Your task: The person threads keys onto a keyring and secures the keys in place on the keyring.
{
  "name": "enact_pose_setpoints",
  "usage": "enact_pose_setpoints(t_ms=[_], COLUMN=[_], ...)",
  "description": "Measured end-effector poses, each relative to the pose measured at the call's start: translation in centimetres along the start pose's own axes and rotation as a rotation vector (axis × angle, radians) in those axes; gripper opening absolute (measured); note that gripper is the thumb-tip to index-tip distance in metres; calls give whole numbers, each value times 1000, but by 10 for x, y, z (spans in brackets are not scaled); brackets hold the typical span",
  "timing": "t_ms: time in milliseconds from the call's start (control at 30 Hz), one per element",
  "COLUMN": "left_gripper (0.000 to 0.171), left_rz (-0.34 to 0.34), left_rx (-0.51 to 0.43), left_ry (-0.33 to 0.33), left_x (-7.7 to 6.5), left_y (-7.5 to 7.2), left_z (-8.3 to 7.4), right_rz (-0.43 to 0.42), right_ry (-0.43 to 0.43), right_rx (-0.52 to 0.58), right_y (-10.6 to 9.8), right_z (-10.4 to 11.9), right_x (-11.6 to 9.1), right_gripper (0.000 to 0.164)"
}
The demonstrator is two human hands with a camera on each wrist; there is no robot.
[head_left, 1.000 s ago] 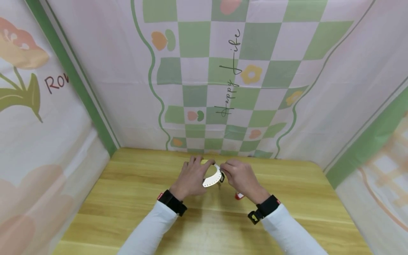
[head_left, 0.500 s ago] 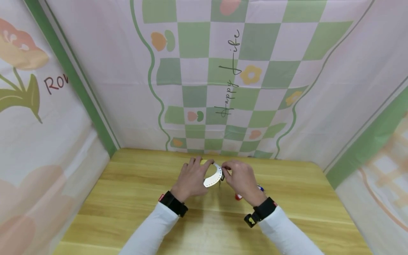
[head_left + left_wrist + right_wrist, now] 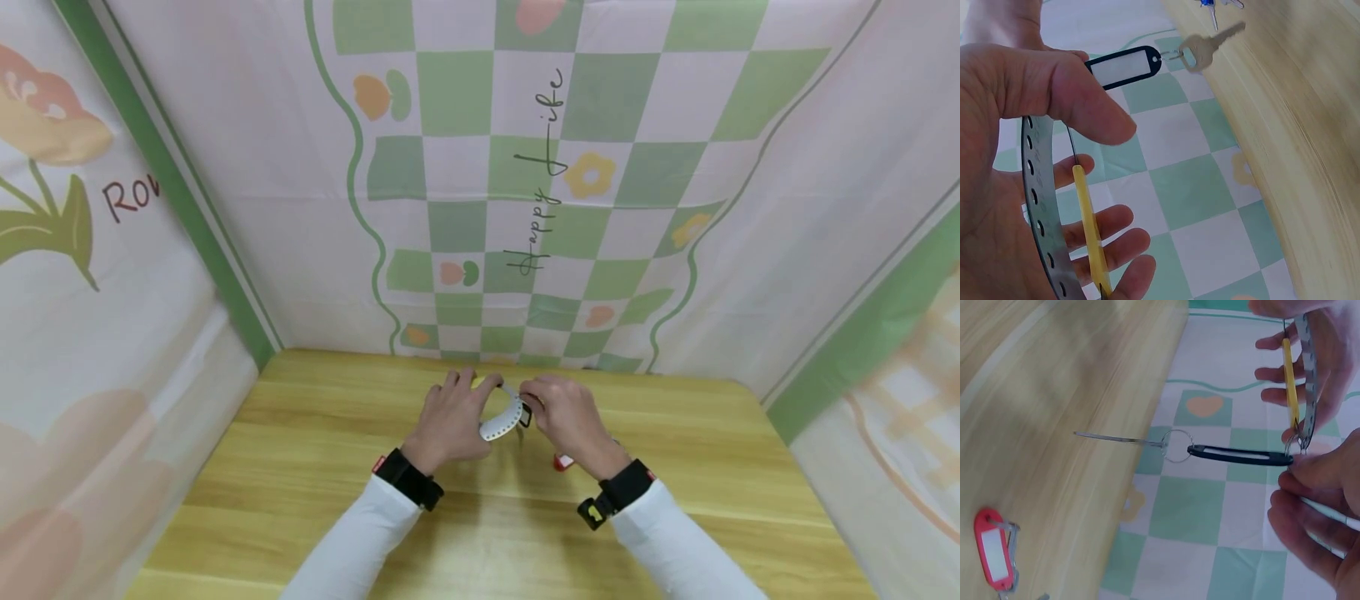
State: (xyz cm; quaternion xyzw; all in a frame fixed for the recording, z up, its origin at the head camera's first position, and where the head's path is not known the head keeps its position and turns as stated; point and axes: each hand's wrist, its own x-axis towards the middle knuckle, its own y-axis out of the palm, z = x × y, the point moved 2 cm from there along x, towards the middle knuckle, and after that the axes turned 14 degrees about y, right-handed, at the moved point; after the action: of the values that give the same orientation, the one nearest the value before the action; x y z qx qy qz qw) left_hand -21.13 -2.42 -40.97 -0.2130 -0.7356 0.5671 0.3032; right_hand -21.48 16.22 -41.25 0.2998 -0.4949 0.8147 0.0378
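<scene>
My left hand (image 3: 450,417) holds a curved whitish metal band (image 3: 502,425) with a row of holes along it, thumb on one side and fingers on the other. A thin wire carrying a yellow tube (image 3: 1088,219) runs beside the band. At the band's end, my right hand (image 3: 567,417) pinches near a small metal ring (image 3: 1298,441), which sits at one end of a black-rimmed key tag (image 3: 1241,455). From the tag's other end a key (image 3: 1200,53) hangs on a split ring (image 3: 1177,446). Whether the small ring passes through a hole cannot be seen clearly.
On the wooden table (image 3: 337,517), a red key tag (image 3: 994,550) with a key lies under the right wrist. A blue item (image 3: 1207,3) and more metal show at the top edge of the left wrist view. A checkered curtain (image 3: 525,317) hangs behind the table.
The band has tilted slightly in the left hand. The right hand has shifted a little against the band's edge, and the black key tag has turned and swung. Both grips stay.
</scene>
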Motion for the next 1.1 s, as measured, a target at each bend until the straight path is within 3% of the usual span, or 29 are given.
enact_pose_setpoints(t_ms=[200, 333, 433, 667, 767, 900, 1100], left_gripper=[81, 82, 83, 84, 81, 80, 81], left_rz=[1, 2, 0, -25, -34, -36, -40], left_rx=[-41, -56, -60, -55, -37, -22, -32], left_ry=[20, 32, 35, 23, 15, 11, 31], left_x=[-1, -2, -1, -1, -1, -1, -1], left_y=[0, 1, 2, 1, 1, 1, 1], left_z=[2, 3, 4, 4, 3, 2, 2], right_rz=[-28, -30, -18, 3, 8, 10, 5], right_ry=[-143, -170, -134, 90, 138, 127, 19], right_rx=[-8, -18, -28, 31, 53, 65, 44], right_y=[-1, -1, -1, -2, -1, -2, -3], right_z=[-3, -5, -4, -2, -1, 0, -1], right_x=[0, -1, -2, -2, -2, -1, -2], right_gripper=[11, 11, 9, 7, 7, 8, 10])
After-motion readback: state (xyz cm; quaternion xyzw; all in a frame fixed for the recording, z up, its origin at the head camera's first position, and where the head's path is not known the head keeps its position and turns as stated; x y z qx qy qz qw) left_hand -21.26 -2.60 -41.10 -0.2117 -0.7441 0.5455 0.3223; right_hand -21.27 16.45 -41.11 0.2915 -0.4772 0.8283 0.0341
